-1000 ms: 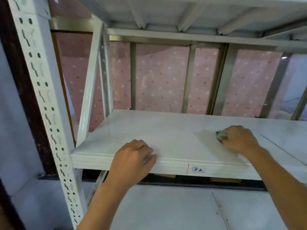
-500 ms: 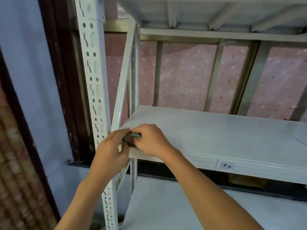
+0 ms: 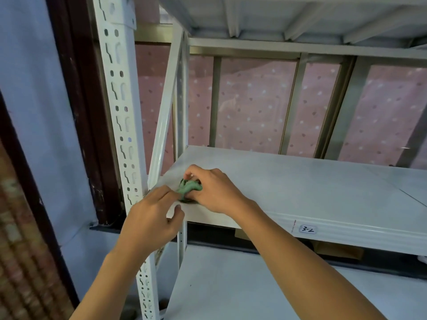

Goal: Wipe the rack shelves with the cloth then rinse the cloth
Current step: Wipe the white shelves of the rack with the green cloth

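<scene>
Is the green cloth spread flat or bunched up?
Bunched up: the green cloth is a crumpled wad gripped by the right hand at the corner of the shelf.

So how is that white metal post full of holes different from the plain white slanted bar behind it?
The white perforated metal post carries rows of slots and round holes; the plain white slanted metal bar is smooth. The post stands at the front corner; the bar leans from beside it up toward the back. The post's face looks broader than the bar's. Both are white-painted metal.
</scene>
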`<control>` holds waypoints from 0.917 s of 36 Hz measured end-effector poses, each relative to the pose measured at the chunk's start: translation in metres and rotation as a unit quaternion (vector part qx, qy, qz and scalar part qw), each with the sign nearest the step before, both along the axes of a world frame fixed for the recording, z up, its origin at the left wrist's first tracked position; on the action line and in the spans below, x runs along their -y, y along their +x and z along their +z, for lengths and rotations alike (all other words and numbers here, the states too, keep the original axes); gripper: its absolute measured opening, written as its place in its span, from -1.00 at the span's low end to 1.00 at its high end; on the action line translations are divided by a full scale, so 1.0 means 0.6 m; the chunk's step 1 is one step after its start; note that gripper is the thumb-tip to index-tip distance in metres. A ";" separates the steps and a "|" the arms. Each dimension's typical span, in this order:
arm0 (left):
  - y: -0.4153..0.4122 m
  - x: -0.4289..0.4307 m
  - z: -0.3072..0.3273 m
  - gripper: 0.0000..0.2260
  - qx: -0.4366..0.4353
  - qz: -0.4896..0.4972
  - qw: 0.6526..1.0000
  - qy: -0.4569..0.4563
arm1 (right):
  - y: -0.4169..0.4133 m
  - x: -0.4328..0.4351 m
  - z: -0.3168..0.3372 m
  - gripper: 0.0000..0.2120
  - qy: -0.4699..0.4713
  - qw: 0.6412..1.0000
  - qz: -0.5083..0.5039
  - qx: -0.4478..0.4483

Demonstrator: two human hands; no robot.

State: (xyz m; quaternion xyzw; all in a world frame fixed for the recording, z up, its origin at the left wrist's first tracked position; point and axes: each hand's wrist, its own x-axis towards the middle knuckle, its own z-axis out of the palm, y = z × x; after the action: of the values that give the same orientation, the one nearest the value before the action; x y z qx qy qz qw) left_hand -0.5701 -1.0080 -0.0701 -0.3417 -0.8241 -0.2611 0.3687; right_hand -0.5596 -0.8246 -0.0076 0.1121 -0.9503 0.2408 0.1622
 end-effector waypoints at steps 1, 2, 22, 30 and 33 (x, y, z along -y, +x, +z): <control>0.003 0.005 0.000 -0.75 -0.026 0.012 1.000 0.006 | -0.008 0.007 0.000 -0.73 0.009 1.000 0.006 -0.004; 0.006 0.009 -0.001 -0.76 -0.047 0.023 0.999 0.015 | -0.019 0.015 -0.001 -0.73 0.018 1.000 0.012 -0.007; 0.003 -0.070 0.006 -0.72 -0.102 -0.060 0.991 0.062 | 0.098 -0.136 -0.014 -0.51 0.175 0.976 -0.129 0.005; 0.015 -0.230 -0.008 -0.60 -0.063 -0.131 0.989 -0.021 | 0.279 -0.439 0.000 -0.64 0.149 0.875 -0.453 0.079; 0.016 -0.247 -0.021 -0.64 -0.089 -0.135 0.986 -0.028 | 0.317 -0.545 0.010 -0.64 0.159 0.821 -0.538 0.110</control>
State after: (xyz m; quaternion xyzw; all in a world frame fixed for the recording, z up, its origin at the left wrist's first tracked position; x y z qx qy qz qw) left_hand -0.5603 -0.8601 -0.0829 -0.4818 -0.7414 -0.2533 0.3925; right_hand -0.3694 -0.4975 -0.0015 -0.4197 -0.8962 -0.0288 0.1406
